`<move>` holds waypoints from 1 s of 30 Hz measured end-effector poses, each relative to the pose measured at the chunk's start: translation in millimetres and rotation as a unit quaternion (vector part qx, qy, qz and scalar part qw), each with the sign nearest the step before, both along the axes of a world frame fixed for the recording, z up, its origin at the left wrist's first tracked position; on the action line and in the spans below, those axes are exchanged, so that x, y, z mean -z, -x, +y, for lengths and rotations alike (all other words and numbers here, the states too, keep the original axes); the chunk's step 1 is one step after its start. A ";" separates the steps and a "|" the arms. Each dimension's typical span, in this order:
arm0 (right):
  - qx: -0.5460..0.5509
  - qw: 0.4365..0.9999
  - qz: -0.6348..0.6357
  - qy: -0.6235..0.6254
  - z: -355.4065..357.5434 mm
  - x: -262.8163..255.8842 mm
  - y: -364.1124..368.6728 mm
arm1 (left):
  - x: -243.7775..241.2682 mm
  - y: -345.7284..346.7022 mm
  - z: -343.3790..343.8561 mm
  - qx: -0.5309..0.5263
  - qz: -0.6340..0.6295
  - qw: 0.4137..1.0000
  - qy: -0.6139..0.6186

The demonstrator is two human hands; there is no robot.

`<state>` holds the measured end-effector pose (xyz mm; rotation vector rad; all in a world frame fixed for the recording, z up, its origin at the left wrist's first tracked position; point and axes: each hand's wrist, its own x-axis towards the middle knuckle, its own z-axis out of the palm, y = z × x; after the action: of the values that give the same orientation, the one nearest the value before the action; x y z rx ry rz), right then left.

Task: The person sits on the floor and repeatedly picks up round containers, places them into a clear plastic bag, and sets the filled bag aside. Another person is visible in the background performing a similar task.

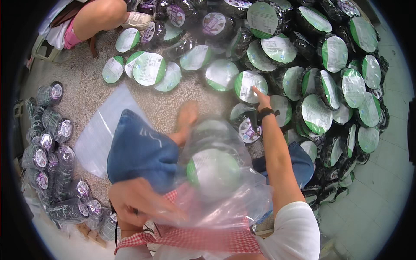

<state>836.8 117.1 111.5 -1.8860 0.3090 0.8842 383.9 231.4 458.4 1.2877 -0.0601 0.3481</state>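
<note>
My right hand (262, 99) reaches forward to a round plastic-wrapped pack (251, 87) with a green and white label; its fingertips lie on or just over the label. Between my knees stands a large clear plastic bag (221, 204) with more than one such pack inside, one label (213, 170) showing near its mouth. My left hand (146, 203), blurred, is beside the bag's left edge; whether it touches the plastic is not plain. A flat clear plastic sheet or bag (104, 130) lies on the floor left of my knee.
A large heap of wrapped round packs (317, 113) spreads ahead and to the right. Filled clear bags of stacked packs (65, 162) lie at the left. Another person's bent leg (100, 16) and shoe (138, 20) are at the upper left, near a stool (45, 50).
</note>
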 end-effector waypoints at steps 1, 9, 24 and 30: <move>0.019 0.999 -0.020 -0.019 8.1 8.5 0.9 | 0.4 -2.9 3.5 0.025 0.001 1.000 0.004; -0.310 0.921 -0.150 -0.183 50.7 -200.6 40.1 | -0.3 -32.6 27.5 0.204 -0.058 0.977 0.032; -0.130 0.882 -0.278 -0.357 76.1 -332.2 -4.2 | -43.4 -37.7 -0.7 -0.137 0.209 0.967 0.056; -0.251 0.831 -0.407 -0.284 -96.3 -382.3 148.6 | -67.3 -62.3 -51.3 -0.256 0.067 0.959 0.098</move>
<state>688.3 20.8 493.8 -1.5957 -0.9171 0.3412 446.1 180.1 525.7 1.1138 0.4215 0.6906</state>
